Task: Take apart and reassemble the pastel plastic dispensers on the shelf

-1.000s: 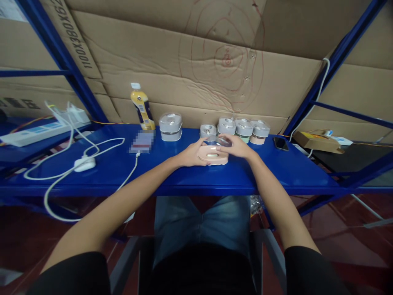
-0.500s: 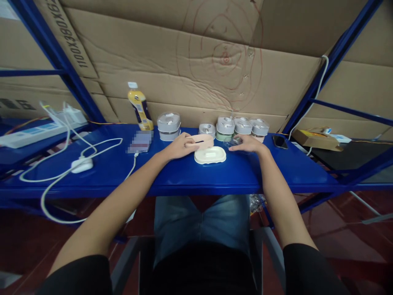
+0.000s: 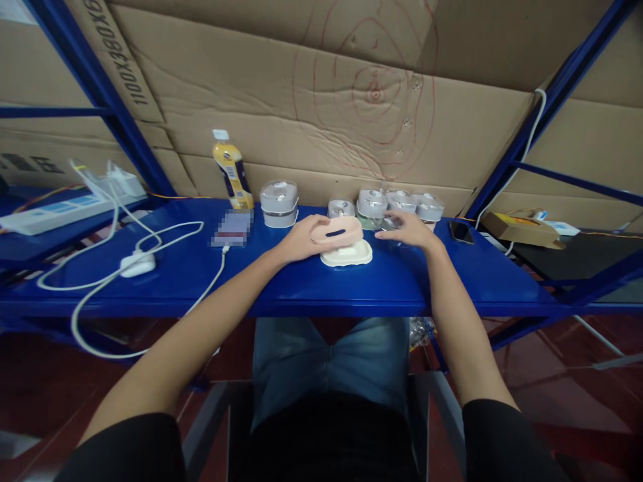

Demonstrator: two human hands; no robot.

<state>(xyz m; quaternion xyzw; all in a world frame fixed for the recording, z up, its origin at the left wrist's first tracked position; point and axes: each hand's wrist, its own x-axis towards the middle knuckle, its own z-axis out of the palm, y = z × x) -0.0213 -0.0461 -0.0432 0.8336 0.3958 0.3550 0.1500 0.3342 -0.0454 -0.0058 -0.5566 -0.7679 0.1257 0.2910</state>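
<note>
My left hand [image 3: 303,239] is closed on a pale pink oval piece [image 3: 349,231] with a dark slot in its side. The piece is tilted above a cream oval tray [image 3: 358,255], which lies on the blue table [image 3: 221,281] and is partly covered by it. To the right, my right hand [image 3: 408,231] has its fingers bent around a clear plastic item [image 3: 390,223], whose shape is hard to make out. Just behind the hands stand several small round-cornered containers with clear lids, among them a grey one [image 3: 341,208] and a green one [image 3: 372,203].
At the back left are a stacked clear-lidded container [image 3: 279,203] and a yellow bottle [image 3: 233,170]. A blurred-out flat device [image 3: 234,227] and white cables [image 3: 138,264] lie left. A black phone [image 3: 461,232] and an open cardboard box [image 3: 522,229] are right.
My left hand has lifted the pink piece and moved it right, from behind the cream tray to over it. My right hand has barely moved. The camera view has shifted slightly.
</note>
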